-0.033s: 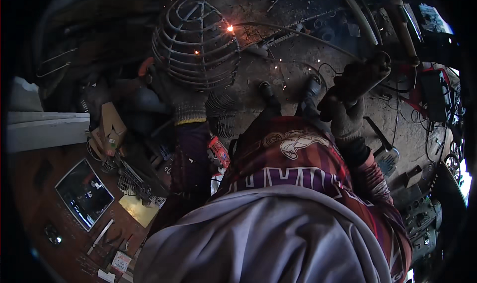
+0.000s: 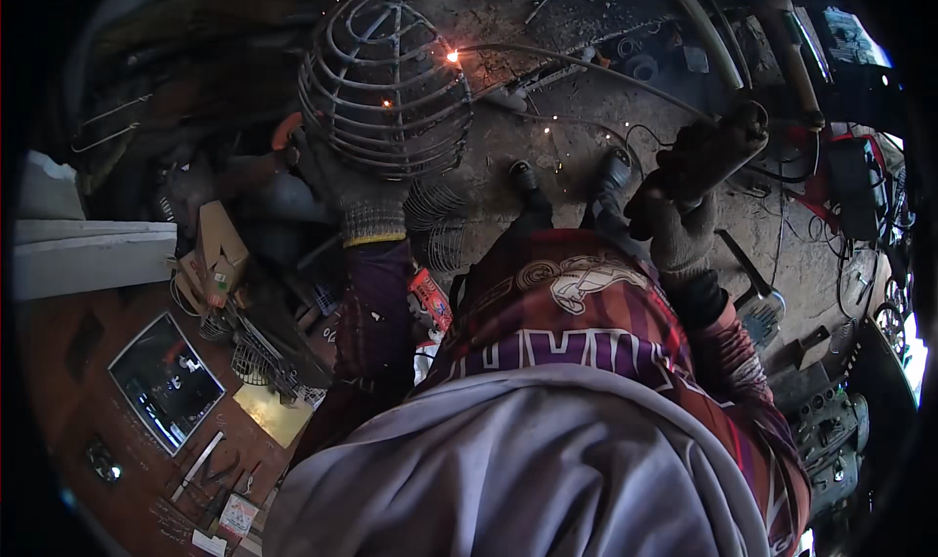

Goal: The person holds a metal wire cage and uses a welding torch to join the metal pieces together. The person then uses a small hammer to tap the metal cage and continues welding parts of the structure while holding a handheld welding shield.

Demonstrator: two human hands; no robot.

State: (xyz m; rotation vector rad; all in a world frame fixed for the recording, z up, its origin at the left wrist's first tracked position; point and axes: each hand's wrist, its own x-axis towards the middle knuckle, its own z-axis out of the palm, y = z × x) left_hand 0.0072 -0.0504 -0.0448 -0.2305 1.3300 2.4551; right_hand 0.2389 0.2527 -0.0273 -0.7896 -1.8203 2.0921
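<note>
A round cage of bent metal rods (image 2: 396, 78) stands at the upper middle. My left hand (image 2: 342, 184), in a knitted glove with a yellow cuff edge, is closed at the cage's near left side; its fingertips are dark and partly hidden. My right hand (image 2: 682, 210), also gloved, grips a dark welding electrode holder (image 2: 728, 147) on the right. From the holder a long thin welding rod (image 2: 596, 66) runs left to the cage's right side. Its tip meets the cage at a bright orange glowing spot (image 2: 452, 57). Sparks scatter nearby.
Coiled wire rings (image 2: 435, 205) lie below the cage. A brown table (image 2: 88, 362) at left carries a dark glass pane (image 2: 168, 381) and tools. A hammer-like tool (image 2: 757, 274), a red and black machine (image 2: 850, 186) and cables are at right. My shoes (image 2: 613, 166) stand on the floor.
Some of the flying sparks have shifted or faded. Both hands, the cage and the rod keep their places.
</note>
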